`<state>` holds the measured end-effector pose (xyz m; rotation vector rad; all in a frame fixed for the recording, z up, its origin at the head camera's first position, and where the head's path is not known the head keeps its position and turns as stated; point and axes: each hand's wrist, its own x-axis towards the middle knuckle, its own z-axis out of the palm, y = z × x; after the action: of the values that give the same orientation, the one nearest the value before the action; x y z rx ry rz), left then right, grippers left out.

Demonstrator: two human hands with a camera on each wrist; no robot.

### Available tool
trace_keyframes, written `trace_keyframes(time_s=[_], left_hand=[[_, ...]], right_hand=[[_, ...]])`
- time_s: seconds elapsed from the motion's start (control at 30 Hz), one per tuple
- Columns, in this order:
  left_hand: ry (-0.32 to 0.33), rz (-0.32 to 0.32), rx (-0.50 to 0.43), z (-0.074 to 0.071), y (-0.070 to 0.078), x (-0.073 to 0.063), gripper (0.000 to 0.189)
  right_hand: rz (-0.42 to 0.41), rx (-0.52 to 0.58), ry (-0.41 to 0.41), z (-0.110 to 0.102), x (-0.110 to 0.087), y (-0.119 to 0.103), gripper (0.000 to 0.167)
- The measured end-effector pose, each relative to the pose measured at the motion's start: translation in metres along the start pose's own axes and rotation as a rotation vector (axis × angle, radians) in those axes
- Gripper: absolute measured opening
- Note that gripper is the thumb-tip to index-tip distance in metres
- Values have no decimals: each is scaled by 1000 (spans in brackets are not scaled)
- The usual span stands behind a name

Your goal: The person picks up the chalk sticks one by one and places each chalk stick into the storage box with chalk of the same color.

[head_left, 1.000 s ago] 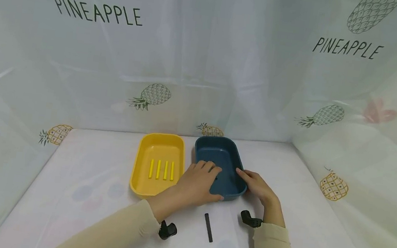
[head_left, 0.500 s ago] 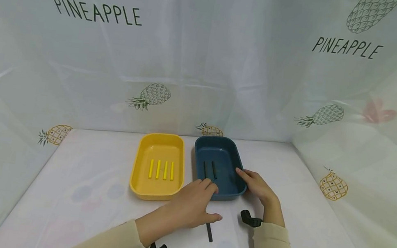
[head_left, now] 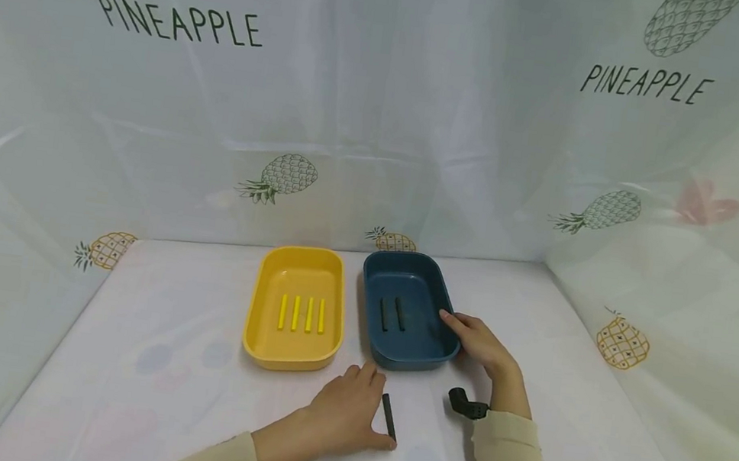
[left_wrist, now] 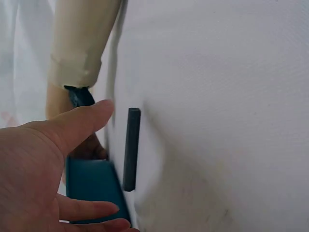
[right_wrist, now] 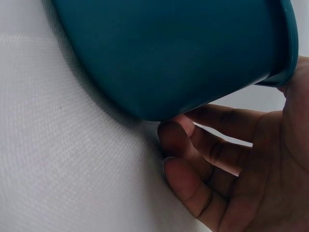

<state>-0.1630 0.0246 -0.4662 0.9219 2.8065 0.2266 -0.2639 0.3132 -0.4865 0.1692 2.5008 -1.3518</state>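
On the white cloth in the head view lies a short dark stick [head_left: 389, 417]. My left hand [head_left: 344, 412] is beside it, thumb and fingers spread around it. In the left wrist view a gap shows between the thumb and the stick [left_wrist: 132, 150]. My right hand [head_left: 483, 347] holds the right side of a dark blue tray [head_left: 424, 337], thumb at the rim. The right wrist view shows its fingers [right_wrist: 181, 179] curled under the tray's outer wall [right_wrist: 164, 58]. Two dark sticks [head_left: 400, 314] lie side by side inside the blue tray.
A yellow tray [head_left: 289, 365] stands just left of the blue one, with several yellow sticks [head_left: 295, 314] lined up in it. A pineapple-print curtain [head_left: 382, 124] hangs behind the table. Each wrist wears a small black camera [head_left: 467, 405].
My left hand has drawn back from inside the blue tray toward the front, down to the loose stick, uncovering the two dark sticks in the tray. The right hand keeps its place.
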Motion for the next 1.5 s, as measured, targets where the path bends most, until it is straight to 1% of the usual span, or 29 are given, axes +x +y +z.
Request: trace_keyframes(time_s=[0.2, 0.3, 0.53, 0.6, 0.73, 0.83, 0.93, 0.97, 1.13, 1.33, 1.5], left_hand=[[34, -2, 96, 8, 5, -1, 92], [46, -14, 113, 9, 9, -1, 89], [56, -28, 114, 12, 16, -3, 85], [59, -31, 108, 15, 17, -4, 84], [50, -50, 85, 19, 18, -6, 83], [42, -61, 73, 19, 17, -6, 85], [47, -44, 73, 16, 16, -4, 85], [50, -34, 74, 13, 16, -3, 85], [61, -4, 50, 0, 14, -1, 86], [32, 32, -17, -16, 14, 2, 85], [31, 57, -17, -27, 16, 4, 86]], right_hand=[[-4, 3, 8, -1, 0, -2, 101], [-6, 6, 15, 0, -1, -2, 101], [-3, 7, 30, 3, -5, 0, 100], [3, 25, 42, 5, -7, 1, 100], [-3, 23, 34, 10, -8, 1, 98], [-18, 9, 28, 12, -7, 0, 97], [-20, 8, 45, 8, -6, -1, 95], [-23, -4, 47, 6, -6, -2, 95], [-23, 8, 40, 1, -2, -6, 98], [-8, -1, 25, -1, 2, -4, 103], [-7, -4, 22, -1, 3, 1, 103]])
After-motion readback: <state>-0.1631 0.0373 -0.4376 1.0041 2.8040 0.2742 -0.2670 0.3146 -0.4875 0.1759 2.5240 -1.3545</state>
